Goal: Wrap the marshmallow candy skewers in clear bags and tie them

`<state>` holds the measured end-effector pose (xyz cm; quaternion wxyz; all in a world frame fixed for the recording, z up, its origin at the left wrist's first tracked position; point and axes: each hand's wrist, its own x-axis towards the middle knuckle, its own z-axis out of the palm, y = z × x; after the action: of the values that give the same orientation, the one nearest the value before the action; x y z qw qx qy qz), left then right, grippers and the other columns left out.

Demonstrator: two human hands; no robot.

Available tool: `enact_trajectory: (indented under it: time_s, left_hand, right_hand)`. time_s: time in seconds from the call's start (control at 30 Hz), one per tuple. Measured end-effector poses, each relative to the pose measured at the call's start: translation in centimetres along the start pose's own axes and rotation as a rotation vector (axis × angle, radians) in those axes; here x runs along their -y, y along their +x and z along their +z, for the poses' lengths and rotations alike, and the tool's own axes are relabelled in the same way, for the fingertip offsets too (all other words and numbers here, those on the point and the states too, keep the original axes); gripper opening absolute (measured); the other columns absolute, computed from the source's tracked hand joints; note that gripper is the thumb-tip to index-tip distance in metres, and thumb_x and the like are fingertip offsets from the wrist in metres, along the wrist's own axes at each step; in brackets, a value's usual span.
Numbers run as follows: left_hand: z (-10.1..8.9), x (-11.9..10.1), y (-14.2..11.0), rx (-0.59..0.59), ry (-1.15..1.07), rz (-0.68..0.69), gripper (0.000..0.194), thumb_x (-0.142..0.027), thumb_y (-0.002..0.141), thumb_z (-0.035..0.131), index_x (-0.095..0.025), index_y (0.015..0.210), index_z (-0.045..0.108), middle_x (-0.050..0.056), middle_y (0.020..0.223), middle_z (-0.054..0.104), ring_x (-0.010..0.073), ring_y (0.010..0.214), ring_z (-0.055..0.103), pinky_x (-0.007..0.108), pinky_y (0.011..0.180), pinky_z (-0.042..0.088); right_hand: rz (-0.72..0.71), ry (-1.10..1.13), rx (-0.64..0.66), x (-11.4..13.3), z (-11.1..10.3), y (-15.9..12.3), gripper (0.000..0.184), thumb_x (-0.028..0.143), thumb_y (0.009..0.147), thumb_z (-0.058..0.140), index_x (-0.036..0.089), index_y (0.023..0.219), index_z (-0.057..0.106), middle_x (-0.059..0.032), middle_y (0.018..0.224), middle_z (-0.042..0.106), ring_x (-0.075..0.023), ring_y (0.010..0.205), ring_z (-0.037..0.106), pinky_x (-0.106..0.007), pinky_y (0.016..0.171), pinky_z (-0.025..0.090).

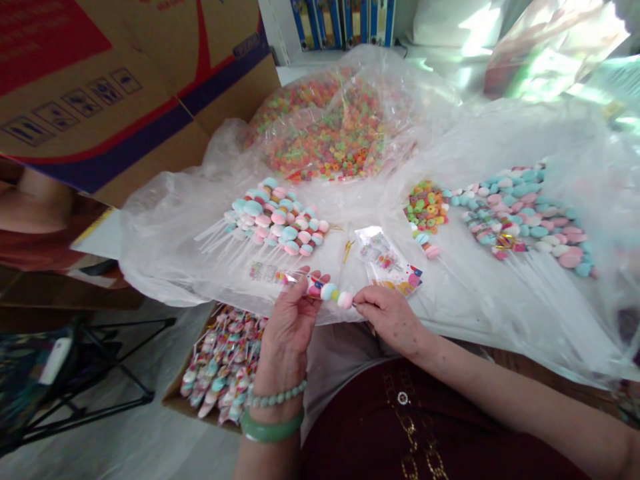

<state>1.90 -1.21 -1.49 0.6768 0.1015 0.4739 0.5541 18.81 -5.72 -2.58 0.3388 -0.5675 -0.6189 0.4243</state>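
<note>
My left hand (294, 317) is closed around a small printed plastic bag (267, 273), its clear end pointing left. A marshmallow skewer (330, 293) with pink, blue and yellow-green pieces lies partly in the bag's mouth. At the skewer's right end, my right hand (393, 319) pinches the stick, which the fingers mostly hide. Just beyond my hands, flat printed bags (385, 257) lie on the plastic sheet, with gold twist ties (347, 251) beside them. A heap of marshmallow skewers (280, 217) lies behind my left hand, sticks toward the left.
A large clear bag of ring-shaped gummies (330, 127) sits at the back. To the right lie loose gummies (427, 203) and more skewers (540, 213). A box of wrapped skewers (225, 367) stands below the table's left edge, near a folding stool (100, 360). A big carton (165, 73) rises at left.
</note>
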Motion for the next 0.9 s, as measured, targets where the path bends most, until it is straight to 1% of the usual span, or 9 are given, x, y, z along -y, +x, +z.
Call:
enact_trajectory:
  time_s: [0.1,0.2,0.33,0.43,0.6,0.67,0.73,0.8,0.9]
  left_hand:
    - [0.3,0.1,-0.1,0.046,0.006,0.061,0.006,-0.013,0.081,0.064,-0.014,0.087,0.066,0.006,0.082,0.07,0.014,0.074,0.067,0.023,0.069,0.056]
    - [0.6,0.4,-0.1,0.095,0.026,0.126,0.007,-0.019,0.08,0.067,-0.013,0.083,0.067,0.006,0.081,0.07,0.0141,0.072,0.067,0.024,0.068,0.056]
    - [0.2,0.6,0.2,0.112,0.04,0.106,0.011,-0.024,0.079,0.069,-0.013,0.083,0.068,0.007,0.081,0.071,0.0165,0.075,0.068,0.028,0.073,0.057]
    - [0.0,0.6,0.2,0.134,0.067,0.093,0.013,-0.025,0.078,0.071,-0.013,0.084,0.069,0.006,0.08,0.071,0.0161,0.075,0.068,0.026,0.071,0.057]
    - [0.3,0.6,0.0,0.137,0.074,0.082,0.011,-0.022,0.077,0.071,-0.012,0.08,0.068,0.005,0.079,0.071,0.015,0.075,0.068,0.023,0.071,0.057]
    - [0.3,0.5,0.0,0.127,0.061,0.06,0.01,-0.022,0.078,0.07,-0.012,0.08,0.068,0.005,0.079,0.071,0.0155,0.075,0.069,0.025,0.073,0.057]
    - [0.1,0.3,0.0,0.12,0.045,0.033,0.011,-0.023,0.079,0.069,-0.012,0.08,0.068,0.005,0.079,0.071,0.0164,0.075,0.069,0.029,0.075,0.058]
    - [-0.1,0.3,0.1,0.127,0.041,0.017,0.013,-0.024,0.077,0.071,-0.012,0.08,0.068,0.005,0.079,0.072,0.0163,0.075,0.068,0.03,0.076,0.058]
    - [0.0,0.6,0.0,0.137,0.078,0.065,0.018,-0.026,0.072,0.076,-0.012,0.079,0.068,0.004,0.078,0.071,0.015,0.073,0.068,0.03,0.078,0.057]
  right_hand:
    - [0.118,0.119,0.023,0.3,0.1,0.2,0.015,0.014,0.078,0.052,0.019,0.067,0.061,0.0041,0.054,0.05,-0.0124,0.058,0.049,-0.024,0.058,0.032]
    - [0.272,0.351,0.077,0.6,0.2,0.3,0.012,0.018,0.075,0.053,0.019,0.064,0.059,0.0052,0.049,0.046,-0.0099,0.049,0.042,-0.023,0.05,0.029]
    - [0.484,0.727,0.2,0.9,0.0,0.1,0.009,0.023,0.069,0.061,0.015,0.067,0.061,0.0051,0.048,0.048,-0.0047,0.039,0.033,-0.019,0.04,0.019]
    - [0.601,0.936,0.284,0.5,-0.3,0.3,0.009,0.019,0.068,0.064,0.011,0.07,0.062,0.0053,0.049,0.048,-0.0017,0.035,0.029,-0.017,0.037,0.013]
    - [0.796,1.416,0.605,-0.6,-0.8,1.1,0.001,0.009,0.077,0.057,0.01,0.077,0.057,0.0083,0.051,0.041,0.0006,0.035,0.027,-0.012,0.037,0.015]
    - [0.841,1.555,0.688,-0.9,-1.1,1.3,0.006,0.009,0.083,0.052,0.01,0.078,0.055,0.0092,0.052,0.038,0.0009,0.035,0.026,-0.01,0.037,0.017]
    - [0.842,1.601,0.698,-1.1,-1.4,1.3,0.009,0.01,0.086,0.05,0.01,0.079,0.055,0.0097,0.052,0.036,0.0011,0.035,0.024,-0.01,0.036,0.017]
    - [0.815,1.529,0.661,-1.0,-1.5,1.1,0.007,0.011,0.085,0.051,0.01,0.079,0.055,0.0098,0.052,0.037,0.0008,0.035,0.022,-0.011,0.036,0.015]
    - [0.681,1.177,0.416,-0.4,-1.1,0.7,0.002,0.013,0.077,0.058,0.012,0.076,0.059,0.0079,0.05,0.043,-0.0006,0.035,0.024,-0.014,0.035,0.012]
